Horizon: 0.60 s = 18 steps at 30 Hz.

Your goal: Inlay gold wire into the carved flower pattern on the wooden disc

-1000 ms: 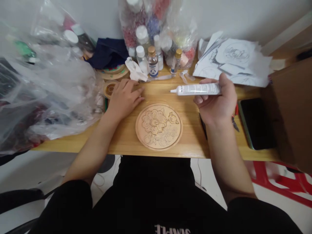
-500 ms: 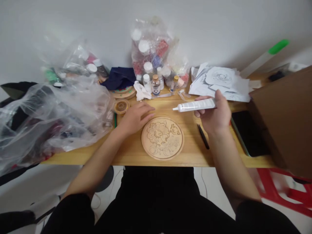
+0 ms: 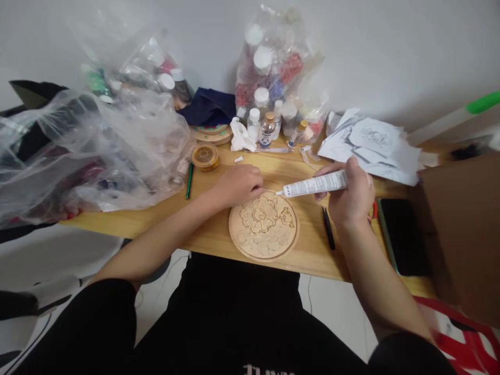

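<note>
A round wooden board (image 3: 265, 250) carved and drawn with flowers lies near the table's front edge. Gold lines trace the large flower and a smaller motif at its right. My right hand (image 3: 349, 195) grips a white tube (image 3: 316, 185) with printed text, its thin nozzle pointing left over the board's upper edge. My left hand (image 3: 240, 185) rests at the board's upper left rim with its fingers curled; whatever lies within them is hidden. A small white cap (image 3: 238, 159) lies behind that hand. Beside my right wrist are black tweezers (image 3: 328, 229).
Plastic bags (image 3: 128, 151) cover the left side. A green pencil (image 3: 189, 180) and a round amber container (image 3: 205, 157) lie nearby. Small bottles (image 3: 267, 130) stand at the back. Paper drawings (image 3: 371, 140), a phone (image 3: 402, 237) and a cardboard box (image 3: 464, 229) are at right.
My left hand has moved right to the board's rim, and its fingers have curled. The tube has come down, its nozzle now over the board's upper edge. The camera view has shifted and tilted.
</note>
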Each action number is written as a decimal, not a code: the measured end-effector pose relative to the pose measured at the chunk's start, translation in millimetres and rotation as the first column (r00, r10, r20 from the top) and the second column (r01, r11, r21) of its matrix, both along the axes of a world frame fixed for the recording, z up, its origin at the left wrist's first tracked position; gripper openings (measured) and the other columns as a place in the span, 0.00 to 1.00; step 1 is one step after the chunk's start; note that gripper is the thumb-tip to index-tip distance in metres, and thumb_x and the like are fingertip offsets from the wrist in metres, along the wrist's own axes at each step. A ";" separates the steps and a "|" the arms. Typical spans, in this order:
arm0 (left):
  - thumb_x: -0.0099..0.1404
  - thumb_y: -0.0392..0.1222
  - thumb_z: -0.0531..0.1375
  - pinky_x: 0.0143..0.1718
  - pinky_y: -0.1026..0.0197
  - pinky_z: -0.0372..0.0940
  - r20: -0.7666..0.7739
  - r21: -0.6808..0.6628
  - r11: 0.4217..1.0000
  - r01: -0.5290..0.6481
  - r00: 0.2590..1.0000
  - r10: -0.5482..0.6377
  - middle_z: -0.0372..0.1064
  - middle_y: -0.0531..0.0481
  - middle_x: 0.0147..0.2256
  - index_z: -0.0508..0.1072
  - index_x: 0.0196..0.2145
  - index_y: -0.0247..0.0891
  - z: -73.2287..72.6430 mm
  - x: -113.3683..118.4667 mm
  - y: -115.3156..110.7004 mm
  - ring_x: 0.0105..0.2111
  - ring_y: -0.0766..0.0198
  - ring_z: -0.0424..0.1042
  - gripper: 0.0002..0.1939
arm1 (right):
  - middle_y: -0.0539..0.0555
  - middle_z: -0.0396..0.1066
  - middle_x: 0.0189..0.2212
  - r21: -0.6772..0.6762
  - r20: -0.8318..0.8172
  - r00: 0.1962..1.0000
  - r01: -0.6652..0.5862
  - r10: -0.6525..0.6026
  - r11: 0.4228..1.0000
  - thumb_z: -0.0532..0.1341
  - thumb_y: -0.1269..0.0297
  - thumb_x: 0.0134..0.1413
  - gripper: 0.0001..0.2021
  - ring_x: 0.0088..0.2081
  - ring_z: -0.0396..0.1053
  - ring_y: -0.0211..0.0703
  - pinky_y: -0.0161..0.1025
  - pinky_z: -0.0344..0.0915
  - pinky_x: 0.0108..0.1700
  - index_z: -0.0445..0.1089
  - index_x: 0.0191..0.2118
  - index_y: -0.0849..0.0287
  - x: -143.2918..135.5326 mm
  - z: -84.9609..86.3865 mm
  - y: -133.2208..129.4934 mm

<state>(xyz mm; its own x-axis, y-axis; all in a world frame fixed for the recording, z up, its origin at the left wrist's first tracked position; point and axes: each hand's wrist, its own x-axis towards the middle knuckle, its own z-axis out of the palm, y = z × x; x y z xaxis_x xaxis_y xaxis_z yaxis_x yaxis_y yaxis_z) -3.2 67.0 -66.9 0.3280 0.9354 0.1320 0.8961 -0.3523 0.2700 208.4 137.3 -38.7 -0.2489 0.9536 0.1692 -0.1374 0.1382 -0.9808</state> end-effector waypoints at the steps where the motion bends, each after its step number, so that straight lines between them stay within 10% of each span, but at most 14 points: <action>1: 0.67 0.43 0.60 0.30 0.60 0.52 0.010 -0.002 1.000 0.008 1.000 -0.008 0.67 0.50 0.25 0.73 0.23 0.36 -0.4 2.4 2.1 0.28 0.63 0.65 0.15 | 0.49 0.58 0.09 0.006 0.006 1.000 0.022 -0.022 1.000 0.59 0.44 0.54 0.24 0.12 0.58 0.37 0.36 0.50 0.14 0.71 0.17 0.58 1.6 -2.9 -0.2; 18: 0.68 0.44 0.59 0.32 0.61 0.53 0.258 0.122 0.989 0.083 0.960 -0.112 0.62 0.54 0.22 0.68 0.21 0.36 -19.9 -10.1 3.8 0.27 0.66 0.62 0.18 | 0.49 0.66 0.14 0.098 0.268 0.962 -0.071 0.042 0.993 0.56 0.48 0.63 0.24 0.16 0.63 0.34 0.32 0.57 0.18 0.76 0.25 0.60 5.4 -21.6 -11.0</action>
